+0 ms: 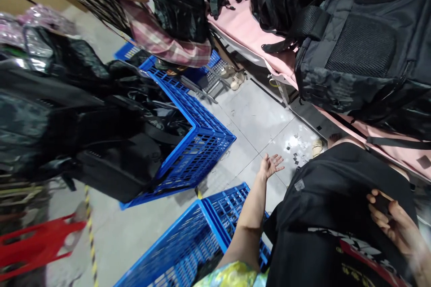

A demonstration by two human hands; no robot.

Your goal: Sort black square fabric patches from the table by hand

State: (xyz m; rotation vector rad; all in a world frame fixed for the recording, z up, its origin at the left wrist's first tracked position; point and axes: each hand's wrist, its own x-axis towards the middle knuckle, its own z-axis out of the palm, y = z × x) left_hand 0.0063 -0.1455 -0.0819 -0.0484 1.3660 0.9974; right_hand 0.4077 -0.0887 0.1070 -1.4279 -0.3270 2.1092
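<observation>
My left hand [272, 167] reaches out over the floor with its fingers spread and nothing in it. The blue crate [202, 208] below my left forearm is the nearest crate to it. Close to my lap, my right hand [395, 226] curls its thumb and fingers around a small dark piece [381, 203], whose kind I cannot make out. Black clothing [323, 197] with a printed front covers my body and lap beneath that hand. On the bench at the right lies a large black backpack [362, 49] with mesh padding.
A pink-covered bench [240, 20] bears several black bags. To the left, a larger blue crate [193, 157] overflows with black bags [111, 161]. Another person [171, 45] sits beyond it. Small scraps [296, 158] litter the tiled floor. A red plastic object [37, 244] lies lower left.
</observation>
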